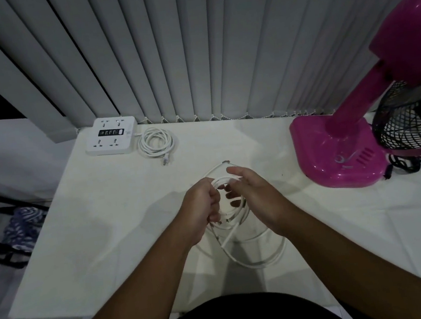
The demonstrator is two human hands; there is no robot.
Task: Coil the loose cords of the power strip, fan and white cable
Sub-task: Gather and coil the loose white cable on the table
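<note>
My left hand (204,207) was closed on the gathered loops of the white cable (236,209) at counter (107,238) centre. My right hand (253,193) stood partly open, fingers curled around the loops from the 3 o'clock side. One free end (225,162) pointed toward 12 o'clock, just beyond my right fingertips. A slack loop (264,258) trailed toward 6 o'clock, lying nearer my right hand; I judged that hand should feed it in next. The power strip (111,135) sat at 10 o'clock, its cord (155,142) already coiled beside it. The fan (360,135) stood at 2 o'clock, partly cut off; its dark cord (401,165) was mostly hidden.
</note>
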